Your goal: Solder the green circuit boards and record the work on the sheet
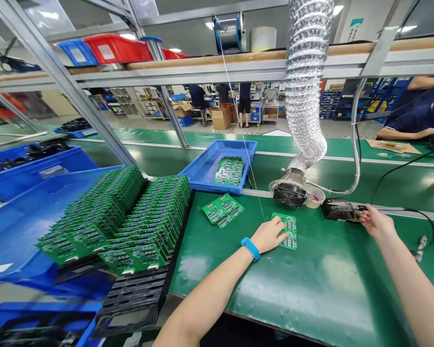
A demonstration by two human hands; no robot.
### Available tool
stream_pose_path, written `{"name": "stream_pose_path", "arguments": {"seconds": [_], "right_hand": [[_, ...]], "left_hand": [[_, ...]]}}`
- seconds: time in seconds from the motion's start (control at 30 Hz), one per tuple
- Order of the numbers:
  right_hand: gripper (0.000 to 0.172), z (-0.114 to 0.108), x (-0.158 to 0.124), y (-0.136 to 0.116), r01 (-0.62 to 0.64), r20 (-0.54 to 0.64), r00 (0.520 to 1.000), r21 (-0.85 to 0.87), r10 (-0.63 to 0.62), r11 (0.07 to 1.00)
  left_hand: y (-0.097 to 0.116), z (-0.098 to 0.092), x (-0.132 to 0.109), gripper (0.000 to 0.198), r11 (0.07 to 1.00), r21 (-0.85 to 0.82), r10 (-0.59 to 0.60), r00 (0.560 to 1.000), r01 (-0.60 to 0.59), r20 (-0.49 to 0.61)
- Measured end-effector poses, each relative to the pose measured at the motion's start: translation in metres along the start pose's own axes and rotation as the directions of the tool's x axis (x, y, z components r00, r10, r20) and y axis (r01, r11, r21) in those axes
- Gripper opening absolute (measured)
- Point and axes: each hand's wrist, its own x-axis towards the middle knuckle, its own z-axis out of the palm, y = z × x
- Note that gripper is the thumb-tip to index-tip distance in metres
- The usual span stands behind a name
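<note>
**Left hand flat on a green circuit board, right hand at a black device**

Left hand (269,235) open, fingers lightly spread, pressed down on a green circuit board panel (289,232), with no grip around its edges. A blue wrist strap (250,248) around that wrist. Panel lying flat on the green surface (292,294), a thin wire (246,149) from a spool (229,33) on the shelf overhead hanging down to just beside it.

Right hand (376,222) partly curled, fingers touching the end of a black device (340,209) lying on the surface; firmness of the hold impossible to tell, and the device's exact kind unclear. A black cable (425,219) looping away past the hand.

Ahead of both hands, a fume extractor nozzle with a fan grille (289,193) on a silver flexible duct (304,82), a small white cup (314,197) just beside it. Two more panels (222,210) lying left of the left hand. Beyond them, a blue plastic tray (217,166) holding further panels (228,171). Farther left, rows of upright boards (148,221) in a black rack (130,299). Red bin (115,48) and blue bin (77,52) up on the shelf. At upper right, a co-worker's arm (408,130) resting on the far bench.
</note>
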Motion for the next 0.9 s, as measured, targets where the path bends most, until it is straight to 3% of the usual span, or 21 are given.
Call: {"name": "stream_pose_path", "arguments": {"seconds": [0.1, 0.2, 0.27, 0.37, 0.43, 0.5, 0.57, 0.73, 0.9], "right_hand": [[0.035, -0.010, -0.009, -0.007, -0.137, -0.158, 0.977, 0.037, 0.141, 0.990], [0.024, -0.026, -0.034, -0.021, -0.122, -0.307, 0.942, 0.070, 0.137, 0.990], [0.021, -0.031, -0.061, -0.033, -0.089, -0.307, 0.945, 0.087, 0.112, 0.992], [0.029, -0.025, -0.109, -0.047, -0.093, -0.189, 0.976, 0.100, 0.111, 0.991], [0.032, -0.013, -0.138, -0.054, -0.145, 0.028, 0.989, 0.116, 0.143, 0.983], [0.034, 0.002, -0.158, -0.056, -0.197, 0.254, 0.953, 0.110, 0.164, 0.974], [0.033, 0.015, -0.169, -0.056, -0.229, 0.378, 0.910, 0.107, 0.173, 0.968], [0.026, 0.032, -0.171, -0.043, -0.281, 0.395, 0.893, 0.117, 0.215, 0.953], [0.023, 0.024, -0.172, -0.036, -0.286, 0.363, 0.905, 0.128, 0.224, 0.950]], "left_hand": [[0.015, 0.003, -0.003, 0.028, 0.997, -0.075, -0.006, 1.000, 0.005, -0.013], [0.021, 0.002, -0.001, 0.022, 0.962, -0.272, -0.074, 0.988, 0.034, -0.139], [0.019, -0.001, 0.006, 0.019, 0.916, -0.392, -0.172, 0.963, 0.078, -0.209], [0.015, -0.004, 0.025, 0.018, 0.868, -0.480, -0.256, 0.944, 0.129, -0.209], [0.014, -0.004, 0.039, 0.016, 0.860, -0.493, -0.252, 0.949, 0.129, -0.190], [0.015, 0.000, 0.049, 0.015, 0.864, -0.489, -0.239, 0.953, 0.120, -0.189], [0.016, 0.004, 0.053, 0.015, 0.870, -0.480, -0.238, 0.950, 0.116, -0.201], [0.013, 0.014, 0.046, 0.014, 0.888, -0.445, -0.232, 0.948, 0.115, -0.217], [0.013, 0.008, 0.037, 0.014, 0.877, -0.460, -0.253, 0.946, 0.136, -0.203]]}}
